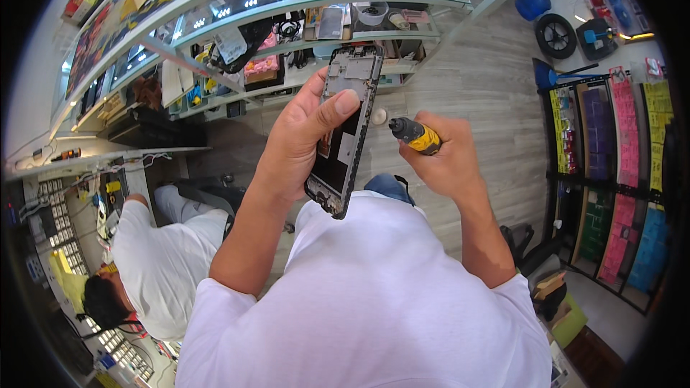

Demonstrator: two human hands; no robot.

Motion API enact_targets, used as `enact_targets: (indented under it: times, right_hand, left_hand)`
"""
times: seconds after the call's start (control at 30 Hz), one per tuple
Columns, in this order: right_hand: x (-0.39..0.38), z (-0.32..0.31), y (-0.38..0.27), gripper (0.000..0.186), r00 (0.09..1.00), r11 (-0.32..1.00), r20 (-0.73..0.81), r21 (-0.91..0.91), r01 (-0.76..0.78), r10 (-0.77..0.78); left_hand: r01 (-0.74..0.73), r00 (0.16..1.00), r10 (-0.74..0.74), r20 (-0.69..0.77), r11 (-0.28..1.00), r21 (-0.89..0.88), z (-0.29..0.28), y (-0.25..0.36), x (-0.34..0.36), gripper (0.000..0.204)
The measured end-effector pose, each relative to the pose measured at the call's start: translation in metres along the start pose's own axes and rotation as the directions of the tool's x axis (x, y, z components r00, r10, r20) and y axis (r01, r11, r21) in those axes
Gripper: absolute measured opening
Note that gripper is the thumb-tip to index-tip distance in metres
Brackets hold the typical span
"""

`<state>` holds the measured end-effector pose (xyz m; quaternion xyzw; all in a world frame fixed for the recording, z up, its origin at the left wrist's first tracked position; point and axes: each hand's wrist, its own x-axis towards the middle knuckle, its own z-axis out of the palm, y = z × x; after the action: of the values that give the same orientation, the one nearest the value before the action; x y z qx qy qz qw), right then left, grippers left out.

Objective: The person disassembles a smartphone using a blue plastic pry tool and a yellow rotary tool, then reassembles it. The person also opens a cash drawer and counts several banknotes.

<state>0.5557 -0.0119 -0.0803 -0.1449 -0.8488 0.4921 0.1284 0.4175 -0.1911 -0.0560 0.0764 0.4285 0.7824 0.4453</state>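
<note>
My left hand (284, 147) grips a black phone (338, 162) with its back off, tilted, metal plates and internal parts showing, the thumb lying over its upper half. Just right of the phone, my right hand (449, 158) is wrapped round a yellow-and-black handheld power screwdriver (424, 136), its black nose pointing up and left toward the phone but apart from it. Beyond the two, a small pale round object (379, 116), perhaps on the floor, shows between my hands.
Glass display shelves (287, 0) of parts and devices stretch ahead. A co-worker (169, 259) in a white shirt is at a cluttered bench (50, 201) on the left. A rack (618, 230) of coloured packages stands right, with a black wheel (555, 36) beyond it. Wood-look floor (460, 72) lies below.
</note>
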Motion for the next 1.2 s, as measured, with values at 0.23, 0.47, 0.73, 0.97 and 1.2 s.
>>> enact_targets:
  times: [0.23, 0.47, 0.73, 0.97, 1.2]
  right_hand:
    - [0.079, -0.021, 0.016, 0.015, 0.999, 0.999, -0.032, -0.01, 0.041, -0.042]
    - [0.167, -0.059, 0.054, 0.027, 0.945, 0.783, -0.055, 0.576, -0.235, 0.324]
    - [0.259, -0.084, 0.069, 0.018, 0.99, 0.995, 0.141, 0.101, -0.008, -0.006]
    - [0.318, -0.076, 0.07, 0.017, 0.976, 0.995, 0.208, 0.095, 0.037, -0.057]
    - [0.336, -0.056, 0.065, 0.021, 0.984, 0.949, 0.087, 0.264, -0.171, 0.153]
  left_hand:
    - [-0.001, 0.998, 0.004, -0.062, 0.999, 0.045, 0.012, 0.036, 0.08, 0.064]
    - [-0.074, 0.994, 0.077, -0.071, 0.996, 0.048, 0.001, 0.058, 0.155, 0.064]
    - [-0.199, 0.946, 0.214, -0.244, 0.976, 0.084, 0.017, 0.08, 0.225, 0.068]
    - [-0.177, 0.926, 0.219, -0.308, 0.971, 0.16, 0.018, 0.107, 0.255, 0.065]
    - [-0.217, 0.865, 0.302, -0.401, 0.945, 0.245, -0.018, 0.137, 0.258, 0.063]
